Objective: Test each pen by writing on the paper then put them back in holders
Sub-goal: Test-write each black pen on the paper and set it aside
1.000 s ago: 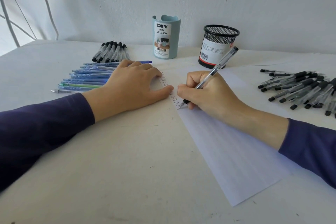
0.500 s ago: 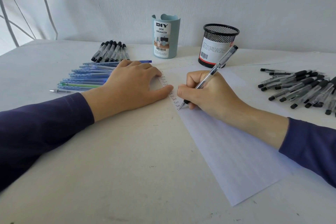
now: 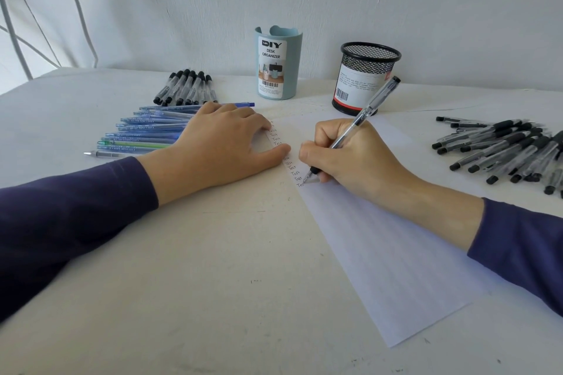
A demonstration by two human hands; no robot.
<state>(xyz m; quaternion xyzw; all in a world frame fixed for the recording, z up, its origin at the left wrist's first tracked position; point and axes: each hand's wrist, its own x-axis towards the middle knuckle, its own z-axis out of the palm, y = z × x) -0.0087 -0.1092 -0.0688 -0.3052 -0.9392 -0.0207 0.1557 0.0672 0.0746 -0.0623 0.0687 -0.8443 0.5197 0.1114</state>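
My right hand (image 3: 350, 155) grips a clear black-capped pen (image 3: 373, 108), its tip on the left edge of the lined paper (image 3: 390, 256) below a column of handwritten "Test" words (image 3: 292, 167). My left hand (image 3: 219, 146) lies flat, fingers spread, pressing the paper's upper left corner. A pale blue holder labelled DIY desk organizer (image 3: 278, 62) and a black mesh holder (image 3: 364, 79) stand upright at the back. I cannot see inside either holder.
Blue pens (image 3: 149, 131) lie in a row left of my left hand, with a bundle of black-capped pens (image 3: 189, 88) behind them. A large heap of black pens (image 3: 505, 151) lies at the right. A white wall rises behind the white table (image 3: 198, 298).
The pen tip has shifted slightly along the lowest written line; the pen's upper end tilts a little. My left hand stays put.
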